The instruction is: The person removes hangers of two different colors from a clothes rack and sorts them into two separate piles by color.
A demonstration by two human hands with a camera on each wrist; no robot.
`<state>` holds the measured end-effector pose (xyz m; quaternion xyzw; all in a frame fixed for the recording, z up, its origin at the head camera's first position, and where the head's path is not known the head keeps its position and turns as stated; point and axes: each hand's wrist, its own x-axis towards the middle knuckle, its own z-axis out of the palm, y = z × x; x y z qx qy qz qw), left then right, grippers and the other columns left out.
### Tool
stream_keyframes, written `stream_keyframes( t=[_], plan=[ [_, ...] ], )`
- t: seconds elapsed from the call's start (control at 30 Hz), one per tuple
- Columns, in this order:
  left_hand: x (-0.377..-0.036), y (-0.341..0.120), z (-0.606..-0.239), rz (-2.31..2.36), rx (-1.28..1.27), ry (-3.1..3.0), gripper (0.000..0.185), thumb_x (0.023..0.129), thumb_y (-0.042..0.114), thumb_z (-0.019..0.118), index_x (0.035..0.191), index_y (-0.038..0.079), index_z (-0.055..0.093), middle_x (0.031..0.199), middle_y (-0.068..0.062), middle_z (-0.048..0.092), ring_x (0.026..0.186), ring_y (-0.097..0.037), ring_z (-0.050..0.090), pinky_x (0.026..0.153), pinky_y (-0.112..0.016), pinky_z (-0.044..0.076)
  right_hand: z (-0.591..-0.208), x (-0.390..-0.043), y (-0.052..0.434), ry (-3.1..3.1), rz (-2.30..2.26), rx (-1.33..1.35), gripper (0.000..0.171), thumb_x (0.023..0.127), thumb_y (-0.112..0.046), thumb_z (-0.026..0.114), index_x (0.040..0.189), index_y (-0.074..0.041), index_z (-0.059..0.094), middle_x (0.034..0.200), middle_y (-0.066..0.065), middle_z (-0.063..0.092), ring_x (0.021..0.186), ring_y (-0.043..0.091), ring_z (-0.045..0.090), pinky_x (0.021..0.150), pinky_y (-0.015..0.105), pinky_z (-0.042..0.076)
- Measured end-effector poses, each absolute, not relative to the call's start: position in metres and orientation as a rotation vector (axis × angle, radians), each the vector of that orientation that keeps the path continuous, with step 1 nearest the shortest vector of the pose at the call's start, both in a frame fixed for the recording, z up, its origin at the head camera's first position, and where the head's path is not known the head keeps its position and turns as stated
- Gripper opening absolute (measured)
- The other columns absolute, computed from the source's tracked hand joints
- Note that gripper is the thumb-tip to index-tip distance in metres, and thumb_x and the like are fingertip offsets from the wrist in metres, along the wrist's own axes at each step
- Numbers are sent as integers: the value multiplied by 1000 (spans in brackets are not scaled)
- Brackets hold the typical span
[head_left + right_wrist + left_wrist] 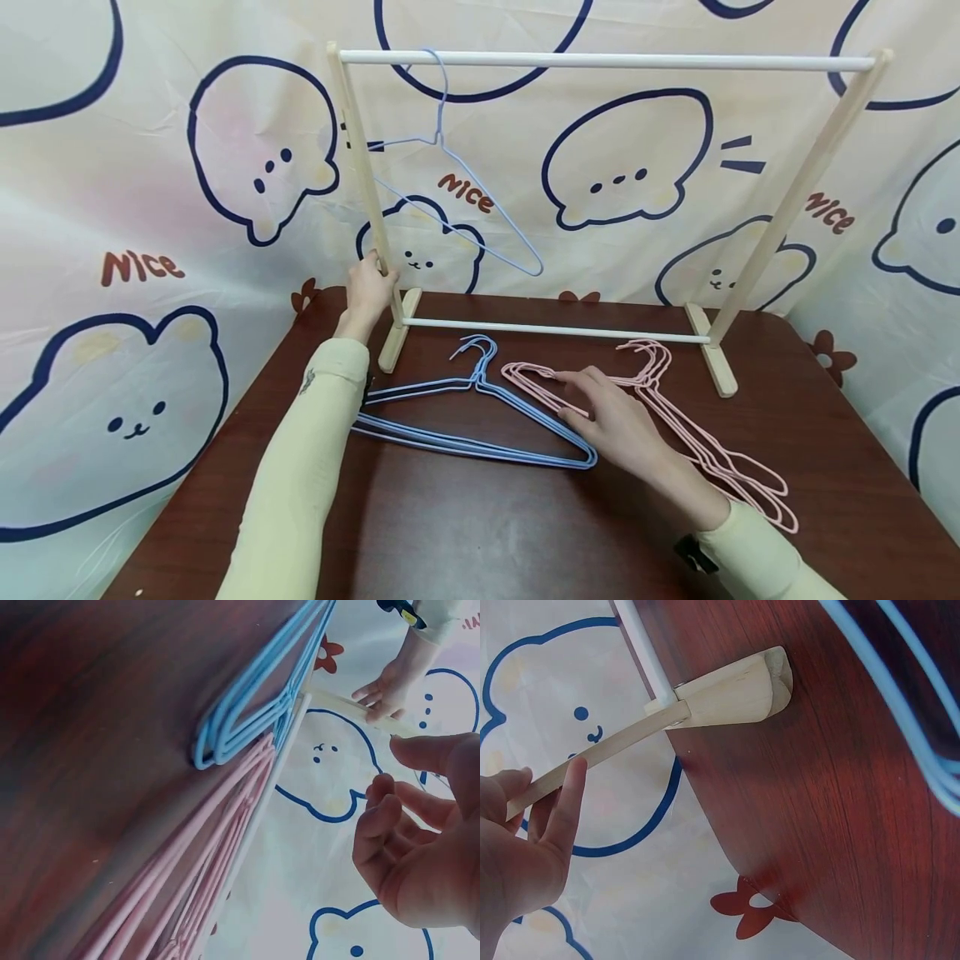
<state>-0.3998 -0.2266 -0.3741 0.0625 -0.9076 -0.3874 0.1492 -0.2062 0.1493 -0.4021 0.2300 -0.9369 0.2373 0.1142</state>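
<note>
My left hand grips the left wooden post of a small garment rack, low down near its foot. In the left wrist view the thumb and fingers lie on either side of the post. My right hand hovers over the left part of several pink hangers, fingers loosely bent. The right wrist view shows nothing held in that hand. Left of it, several blue hangers lie stacked on the table. One light blue hanger hangs from the top rail, near its left end.
The rack's white top rail and lower bar span two posts. Wooden feet stand near the back edge of the dark brown table. A cloth with cartoon bears hangs behind and at the sides.
</note>
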Motion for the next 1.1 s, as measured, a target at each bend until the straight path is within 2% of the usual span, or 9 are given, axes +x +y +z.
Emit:
stream_keyframes(
  t=[0.17, 0.37, 0.7, 0.9, 1.1],
  plan=[
    [-399, -226, -374, -1110, 186, -2609, 43, 100, 16, 57, 139, 3, 49, 119, -28, 65, 99, -40, 69, 79, -48, 58, -397, -213, 145, -2641, 726, 725, 48, 89, -22, 75, 134, -18, 60, 105, -2, 62, 70, 14, 53, 55, 21, 40],
    [-398, -224, -375, -1101, 179, -2602, 41, 100, 16, 56, 137, 2, 51, 118, -29, 65, 98, -41, 69, 78, -48, 58, -392, -227, 139, -2500, 773, 735, 52, 88, -20, 76, 137, -14, 58, 107, 4, 62, 62, 10, 50, 49, 21, 39],
    [-396, -223, -378, -1095, 193, -2607, 41, 101, 18, 56, 138, 3, 50, 118, -28, 66, 97, -40, 69, 77, -47, 57, -377, -265, 127, -2267, 792, 710, 63, 88, -22, 77, 146, -19, 50, 113, 8, 58, 57, 6, 44, 45, 21, 37],
    [-397, -222, -378, -1103, 181, -2600, 41, 101, 18, 56, 138, 3, 51, 117, -28, 66, 96, -40, 69, 77, -48, 58, -369, -280, 122, -2198, 836, 690, 68, 85, -21, 80, 146, -15, 49, 110, 10, 58, 58, 17, 52, 49, 24, 40],
    [-399, -225, -376, -1087, 171, -2594, 38, 101, 17, 55, 135, 2, 51, 117, -29, 65, 96, -41, 69, 77, -49, 58, -361, -295, 110, -2181, 835, 653, 76, 84, -25, 81, 150, -19, 43, 112, 9, 57, 61, 12, 51, 50, 25, 42]
  ],
)
